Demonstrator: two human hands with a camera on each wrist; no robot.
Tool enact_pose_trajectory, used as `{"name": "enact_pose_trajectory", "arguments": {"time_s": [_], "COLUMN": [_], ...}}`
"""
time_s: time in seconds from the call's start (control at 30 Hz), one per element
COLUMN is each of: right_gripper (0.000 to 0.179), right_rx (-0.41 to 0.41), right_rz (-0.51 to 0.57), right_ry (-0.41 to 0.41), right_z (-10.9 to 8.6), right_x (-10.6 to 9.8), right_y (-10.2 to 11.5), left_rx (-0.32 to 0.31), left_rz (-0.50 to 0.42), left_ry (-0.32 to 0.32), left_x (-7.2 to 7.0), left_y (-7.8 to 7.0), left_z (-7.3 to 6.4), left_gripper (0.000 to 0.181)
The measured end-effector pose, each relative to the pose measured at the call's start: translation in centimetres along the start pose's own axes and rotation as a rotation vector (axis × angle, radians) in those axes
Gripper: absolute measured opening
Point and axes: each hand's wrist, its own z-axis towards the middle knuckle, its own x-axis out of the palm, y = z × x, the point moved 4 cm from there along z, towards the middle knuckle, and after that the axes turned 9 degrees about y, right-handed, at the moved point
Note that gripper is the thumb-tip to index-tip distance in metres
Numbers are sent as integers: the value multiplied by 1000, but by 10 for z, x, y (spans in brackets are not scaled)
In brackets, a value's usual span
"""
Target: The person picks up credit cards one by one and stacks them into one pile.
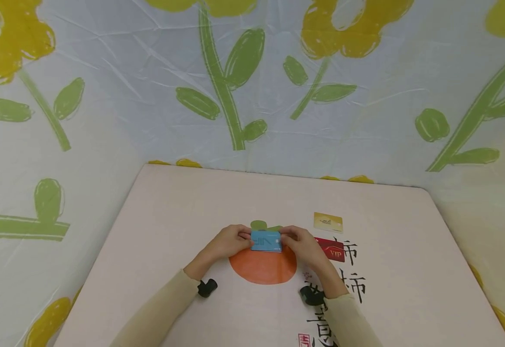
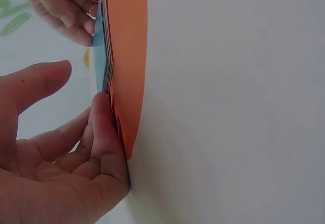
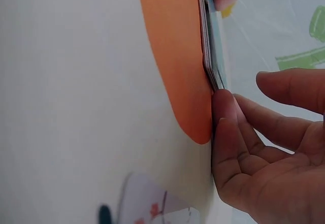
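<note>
A stack of cards [image 1: 266, 241] with a light-blue VIP card on top is over the orange fruit print on the table. Its layered edges [image 2: 107, 46] show in the left wrist view. At one short end my left hand [image 1: 232, 241] holds the stack with bent fingers [image 2: 103, 120], the thumb raised clear of it. From the opposite end my right hand [image 1: 301, 245] holds it the same way, its fingertips [image 3: 223, 104] right at the edge and its thumb apart. The cards are held between the two hands.
Beyond my right hand lie a gold card [image 1: 328, 222] and, nearer, a red VIP card [image 1: 335, 250], partly covered by the hand. Black writing [image 1: 353, 286] is printed on the pale table surface [image 1: 183, 202]. Flower-patterned cloth [image 1: 139, 115] hangs around the back and sides.
</note>
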Motion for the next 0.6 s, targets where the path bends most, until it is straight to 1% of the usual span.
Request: {"name": "enact_pose_trajectory", "arguments": {"time_s": [0.17, 0.43, 0.6], "right_gripper": [30, 30, 30], "right_rx": [4, 3, 10], "right_rz": [-8, -21, -28], "right_ry": [5, -1, 0], "right_z": [-1, 0, 0], "right_x": [-1, -2, -1], "right_y": [1, 1, 1], "left_rx": [-15, -4, -4], "left_rz": [13, 11, -5], "left_ry": [5, 2, 0], "left_x": [0, 0, 0], "left_y": [-1, -1, 0], "left_z": [2, 1, 0], "left_gripper": [41, 43, 43]}}
